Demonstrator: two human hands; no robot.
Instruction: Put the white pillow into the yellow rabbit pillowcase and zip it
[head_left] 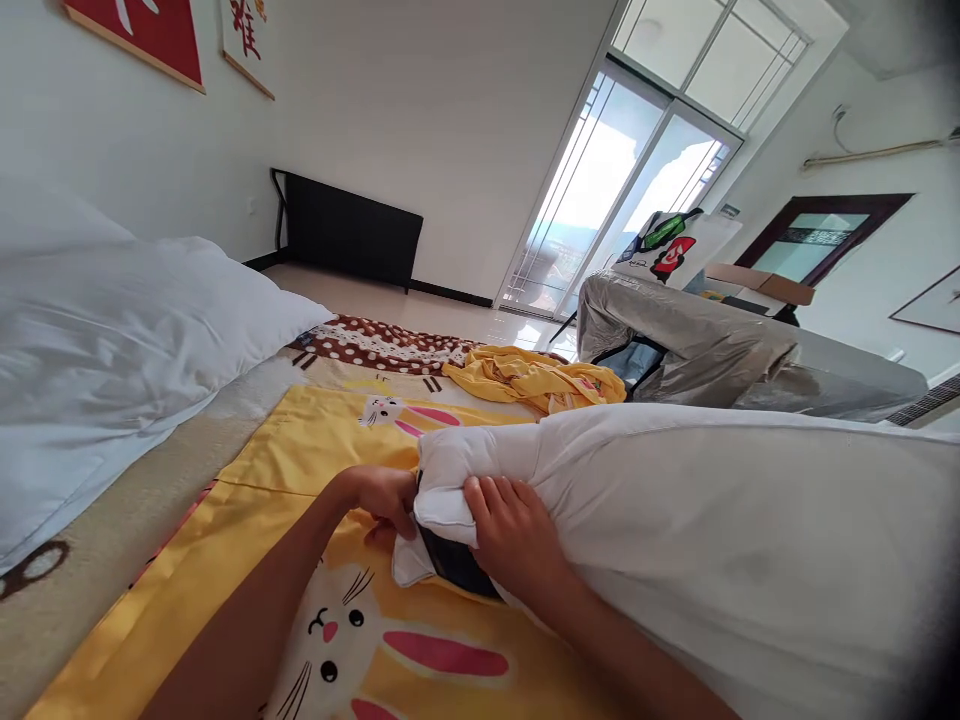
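A white pillow (705, 510) stretches from the right edge to the middle of the view, its near end folded and bunched. My right hand (517, 530) is closed around that end, fingers curled over the white fabric. My left hand (386, 497) pinches at the left side of the pillow end, by the edge of the yellow pillowcase (442, 625); its fingertips are partly hidden. The pillowcase, printed with white rabbits, lies spread beneath both hands. A dark strip (457, 565) shows between the pillow end and the yellow fabric; I cannot tell what it is.
Other white pillows (142, 340) lie on the left of the bed. Beyond the hands are a crumpled yellow cloth (532, 375) and a brown dotted blanket (390, 345). Plastic-covered furniture (675, 320) stands at the right, bearing a bag (660, 245) and a cardboard box (757, 283). A black panel (349, 230) leans against the wall.
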